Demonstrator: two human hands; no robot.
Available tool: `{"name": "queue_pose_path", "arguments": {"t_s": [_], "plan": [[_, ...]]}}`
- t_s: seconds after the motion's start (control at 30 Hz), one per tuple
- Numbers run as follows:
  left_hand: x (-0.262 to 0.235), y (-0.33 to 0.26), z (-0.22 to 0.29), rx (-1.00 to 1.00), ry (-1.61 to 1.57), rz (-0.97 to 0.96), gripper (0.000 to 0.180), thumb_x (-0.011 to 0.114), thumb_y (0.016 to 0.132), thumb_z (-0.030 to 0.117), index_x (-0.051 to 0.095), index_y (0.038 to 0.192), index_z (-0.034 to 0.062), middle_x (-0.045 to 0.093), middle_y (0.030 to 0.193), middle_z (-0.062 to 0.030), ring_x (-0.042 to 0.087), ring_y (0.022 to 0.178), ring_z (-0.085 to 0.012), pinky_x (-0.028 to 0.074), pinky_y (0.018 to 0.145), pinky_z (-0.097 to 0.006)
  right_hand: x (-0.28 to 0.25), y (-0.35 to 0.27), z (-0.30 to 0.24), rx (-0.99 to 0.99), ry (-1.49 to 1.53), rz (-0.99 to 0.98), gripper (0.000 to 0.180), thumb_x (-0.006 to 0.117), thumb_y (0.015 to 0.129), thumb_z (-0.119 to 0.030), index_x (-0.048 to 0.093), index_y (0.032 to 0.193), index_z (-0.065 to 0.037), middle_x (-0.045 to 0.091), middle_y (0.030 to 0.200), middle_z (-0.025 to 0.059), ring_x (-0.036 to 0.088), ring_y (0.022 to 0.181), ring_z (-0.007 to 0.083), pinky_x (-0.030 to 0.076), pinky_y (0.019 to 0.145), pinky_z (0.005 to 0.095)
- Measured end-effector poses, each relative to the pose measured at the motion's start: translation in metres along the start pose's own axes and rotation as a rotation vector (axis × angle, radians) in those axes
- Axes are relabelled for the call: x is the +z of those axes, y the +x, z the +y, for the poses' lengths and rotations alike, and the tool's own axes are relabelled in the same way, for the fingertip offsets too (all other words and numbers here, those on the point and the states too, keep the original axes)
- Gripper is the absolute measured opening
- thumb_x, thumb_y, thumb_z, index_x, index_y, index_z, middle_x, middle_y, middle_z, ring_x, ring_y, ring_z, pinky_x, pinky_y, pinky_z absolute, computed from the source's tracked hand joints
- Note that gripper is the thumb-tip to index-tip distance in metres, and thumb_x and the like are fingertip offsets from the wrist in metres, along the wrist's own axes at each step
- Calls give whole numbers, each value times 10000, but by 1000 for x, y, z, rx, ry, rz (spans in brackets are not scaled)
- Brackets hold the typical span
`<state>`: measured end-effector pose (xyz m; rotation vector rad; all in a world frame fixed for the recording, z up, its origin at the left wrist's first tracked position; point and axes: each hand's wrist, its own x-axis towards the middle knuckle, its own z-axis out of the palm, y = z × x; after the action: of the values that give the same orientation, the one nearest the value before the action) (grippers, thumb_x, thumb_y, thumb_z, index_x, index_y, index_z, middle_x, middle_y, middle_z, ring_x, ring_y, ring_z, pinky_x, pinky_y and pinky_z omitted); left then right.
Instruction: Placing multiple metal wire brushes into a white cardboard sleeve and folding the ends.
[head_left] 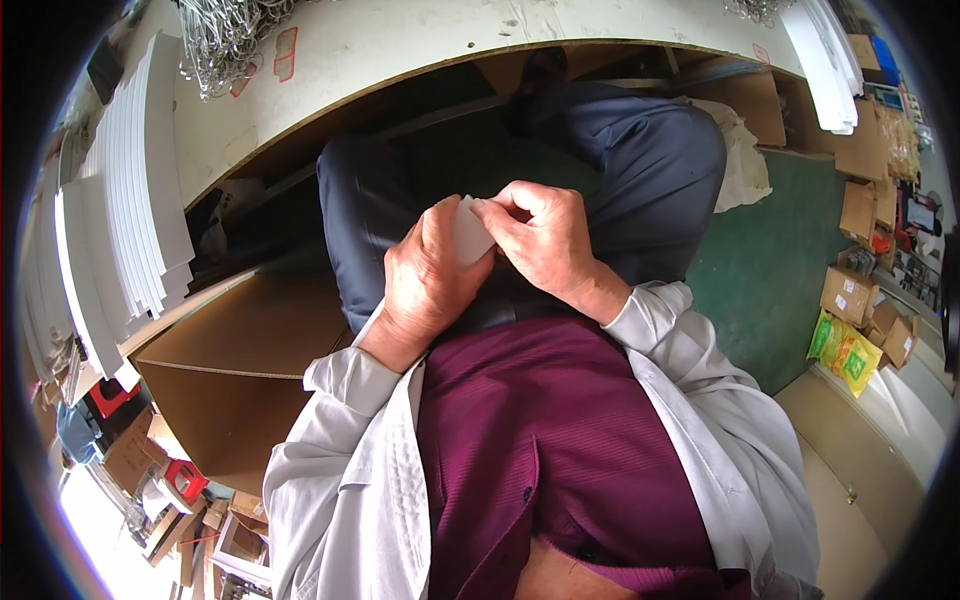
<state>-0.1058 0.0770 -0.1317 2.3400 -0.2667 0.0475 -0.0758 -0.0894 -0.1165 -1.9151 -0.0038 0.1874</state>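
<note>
Above my lap, a small flat white piece (471, 232) is held between my two hands; its exact kind does not show. My left hand (432, 272) wraps round it from the left side, fingers curled. The fingertips of my right hand (546, 240) pinch at its upper right edge, thumb and forefinger together. Part of the piece is hidden behind my fingers and palm.
A white table (400, 28) spans the far side, bearing a heap of metal wire hooks (230, 40) and stacked white strips (130, 200). An open cardboard box (235, 345) stands left of my legs. Cartons (848, 292) and a yellow-green bag (845, 350) lie far right.
</note>
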Motion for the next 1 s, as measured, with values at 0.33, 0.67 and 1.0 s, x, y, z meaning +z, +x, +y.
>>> {"name": "queue_pose_path", "arguments": {"t_s": [0.33,0.67,1.0], "plan": [[-12,10,-5,-155,-154,-71,610,872,750,206,561,1248,40,723,1025,-207,737,931,-386,616,781,-435,-5,-15,9,-4,241,-245,400,678,997,-136,621,1362,16,730,836,109,668,664,121,548,625,268],[-13,7,-6,-184,-185,-45,590,884,732,156,583,1227,47,731,1035,-169,742,917,-331,598,806,-395,-4,-14,4,-141,140,-323,470,632,1010,-116,518,1427,68,716,875,212,725,722,260,570,689,342],[-8,8,-10,-86,-124,11,640,885,719,185,560,1249,33,722,1009,-211,733,911,-404,618,763,-446,2,-10,9,-348,69,-179,452,696,981,-159,601,1378,34,734,859,165,723,742,242,552,729,316]]}}
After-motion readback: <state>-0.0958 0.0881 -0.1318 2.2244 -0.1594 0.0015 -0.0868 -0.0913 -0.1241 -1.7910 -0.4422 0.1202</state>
